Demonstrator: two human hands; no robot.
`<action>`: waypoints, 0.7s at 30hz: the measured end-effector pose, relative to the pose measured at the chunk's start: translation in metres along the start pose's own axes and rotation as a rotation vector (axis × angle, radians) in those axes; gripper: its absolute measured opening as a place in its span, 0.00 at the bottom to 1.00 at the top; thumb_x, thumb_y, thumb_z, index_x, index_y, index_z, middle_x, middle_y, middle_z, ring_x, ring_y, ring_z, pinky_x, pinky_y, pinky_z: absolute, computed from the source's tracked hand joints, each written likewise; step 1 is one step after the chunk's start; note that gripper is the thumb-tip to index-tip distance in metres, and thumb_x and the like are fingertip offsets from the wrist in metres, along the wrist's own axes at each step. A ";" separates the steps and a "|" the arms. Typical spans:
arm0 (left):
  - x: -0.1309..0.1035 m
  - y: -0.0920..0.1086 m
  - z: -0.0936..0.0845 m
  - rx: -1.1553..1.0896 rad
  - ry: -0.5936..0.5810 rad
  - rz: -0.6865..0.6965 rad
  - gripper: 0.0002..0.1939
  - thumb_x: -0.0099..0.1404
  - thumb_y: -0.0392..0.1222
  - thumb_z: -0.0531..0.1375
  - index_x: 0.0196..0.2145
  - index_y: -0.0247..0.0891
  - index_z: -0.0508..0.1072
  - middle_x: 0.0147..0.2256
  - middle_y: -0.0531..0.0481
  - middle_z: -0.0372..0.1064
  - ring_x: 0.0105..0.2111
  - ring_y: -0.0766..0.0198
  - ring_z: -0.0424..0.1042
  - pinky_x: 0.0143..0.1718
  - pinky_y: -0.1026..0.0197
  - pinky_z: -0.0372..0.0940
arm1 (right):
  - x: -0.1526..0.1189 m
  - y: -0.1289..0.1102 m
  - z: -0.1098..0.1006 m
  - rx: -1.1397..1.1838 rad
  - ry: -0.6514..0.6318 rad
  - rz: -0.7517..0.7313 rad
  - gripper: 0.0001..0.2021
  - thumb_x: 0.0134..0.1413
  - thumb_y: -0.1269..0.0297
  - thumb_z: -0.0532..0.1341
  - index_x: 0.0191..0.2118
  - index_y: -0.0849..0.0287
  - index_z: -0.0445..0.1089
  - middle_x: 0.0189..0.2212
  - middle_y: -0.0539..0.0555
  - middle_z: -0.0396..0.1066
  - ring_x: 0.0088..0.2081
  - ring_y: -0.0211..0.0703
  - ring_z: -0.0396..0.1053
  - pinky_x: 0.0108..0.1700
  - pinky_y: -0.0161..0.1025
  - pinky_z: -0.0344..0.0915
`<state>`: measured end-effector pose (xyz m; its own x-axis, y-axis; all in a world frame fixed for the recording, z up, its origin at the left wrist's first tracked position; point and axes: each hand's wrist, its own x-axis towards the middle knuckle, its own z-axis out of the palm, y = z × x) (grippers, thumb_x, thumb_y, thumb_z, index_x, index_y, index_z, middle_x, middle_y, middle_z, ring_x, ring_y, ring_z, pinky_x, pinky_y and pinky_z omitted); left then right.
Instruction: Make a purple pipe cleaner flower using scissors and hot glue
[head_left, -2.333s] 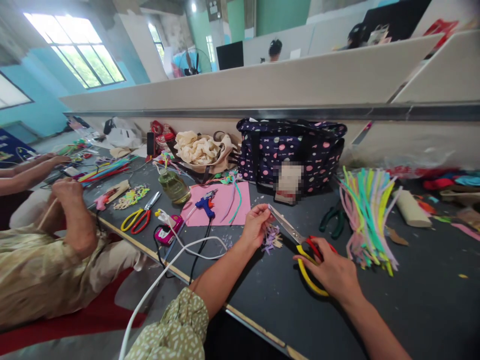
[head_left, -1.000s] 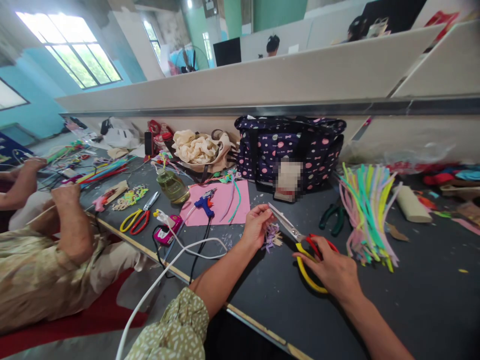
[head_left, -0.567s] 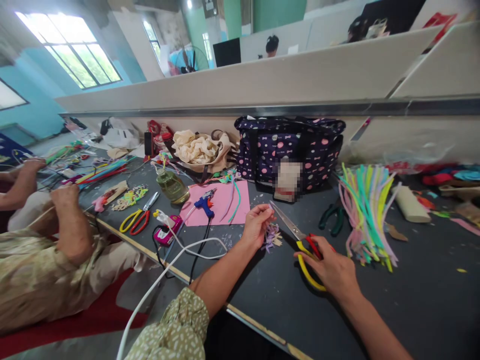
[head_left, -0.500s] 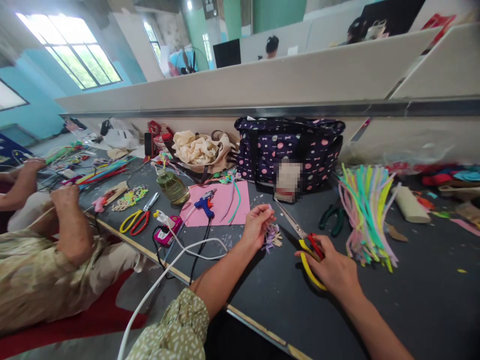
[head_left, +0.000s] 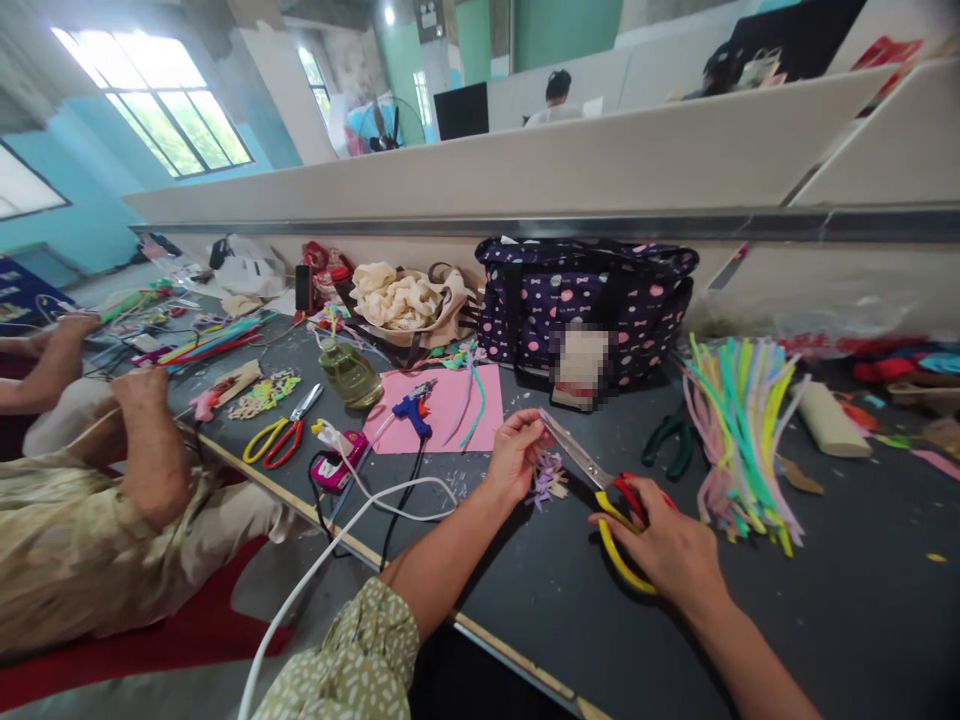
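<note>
My left hand (head_left: 519,455) is closed in a pinch on a small purple piece (head_left: 543,414), of which only a bit shows at the fingertips. My right hand (head_left: 664,540) is wrapped round the red and yellow handles of the scissors (head_left: 589,462). The scissor blades point up and left, and their tips are at my left fingertips. Below and beside my left fingers lies a small pile of purple and beige cut pieces (head_left: 549,480) on the dark table (head_left: 540,580).
A bundle of coloured fuzzy stems (head_left: 742,440) and green-handled pliers (head_left: 671,443) lie to the right. A patterned bag (head_left: 585,300) stands behind. On the left are a blue glue gun (head_left: 412,408) on pink paper (head_left: 480,400), a bottle (head_left: 349,378), a white cable (head_left: 300,590) and a person's arm (head_left: 154,450).
The scissors' tips have come to my left fingertips, and the blades look closer together. The whole view has shifted slightly.
</note>
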<state>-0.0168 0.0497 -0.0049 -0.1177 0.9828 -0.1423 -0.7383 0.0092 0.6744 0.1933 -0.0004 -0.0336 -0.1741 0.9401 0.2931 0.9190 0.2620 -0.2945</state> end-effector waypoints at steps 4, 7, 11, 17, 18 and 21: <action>0.000 0.000 0.000 0.005 0.003 -0.024 0.17 0.45 0.39 0.72 0.33 0.34 0.73 0.26 0.54 0.70 0.25 0.72 0.69 0.33 0.65 0.67 | 0.000 0.001 0.000 -0.001 0.033 0.010 0.31 0.49 0.33 0.53 0.46 0.54 0.67 0.23 0.51 0.73 0.21 0.47 0.71 0.23 0.35 0.56; 0.000 -0.001 0.000 -0.002 -0.003 -0.034 0.17 0.46 0.39 0.72 0.33 0.35 0.73 0.25 0.54 0.69 0.25 0.72 0.69 0.33 0.65 0.66 | 0.000 0.001 0.000 -0.005 0.045 0.004 0.31 0.49 0.32 0.52 0.45 0.54 0.68 0.24 0.52 0.73 0.21 0.46 0.71 0.22 0.35 0.56; 0.000 -0.002 -0.001 -0.003 -0.018 -0.026 0.16 0.45 0.38 0.72 0.32 0.34 0.73 0.25 0.55 0.69 0.23 0.73 0.67 0.32 0.66 0.65 | 0.000 0.001 0.001 -0.005 0.070 -0.039 0.32 0.49 0.31 0.51 0.45 0.55 0.68 0.23 0.51 0.73 0.20 0.45 0.70 0.22 0.34 0.56; 0.000 -0.003 -0.001 -0.010 -0.033 -0.032 0.17 0.45 0.38 0.72 0.31 0.34 0.73 0.25 0.55 0.69 0.23 0.73 0.67 0.31 0.66 0.65 | -0.001 0.003 0.005 -0.008 0.101 -0.053 0.32 0.51 0.32 0.50 0.45 0.56 0.68 0.24 0.52 0.73 0.20 0.43 0.69 0.22 0.34 0.55; 0.000 -0.003 0.000 -0.009 -0.029 -0.036 0.17 0.44 0.38 0.73 0.31 0.34 0.72 0.25 0.55 0.68 0.23 0.73 0.66 0.31 0.67 0.65 | -0.001 0.004 0.005 -0.008 0.104 -0.057 0.32 0.51 0.32 0.50 0.45 0.56 0.68 0.24 0.52 0.73 0.20 0.43 0.69 0.22 0.33 0.55; -0.001 -0.002 0.001 -0.013 -0.014 -0.054 0.18 0.44 0.38 0.73 0.31 0.34 0.72 0.24 0.55 0.67 0.22 0.74 0.65 0.29 0.67 0.64 | -0.001 0.005 0.007 -0.009 0.118 -0.071 0.31 0.52 0.32 0.50 0.44 0.56 0.68 0.22 0.51 0.71 0.20 0.43 0.69 0.22 0.33 0.54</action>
<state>-0.0142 0.0490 -0.0056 -0.0680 0.9835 -0.1676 -0.7518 0.0600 0.6566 0.1956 0.0015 -0.0414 -0.1965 0.8869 0.4181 0.9092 0.3244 -0.2609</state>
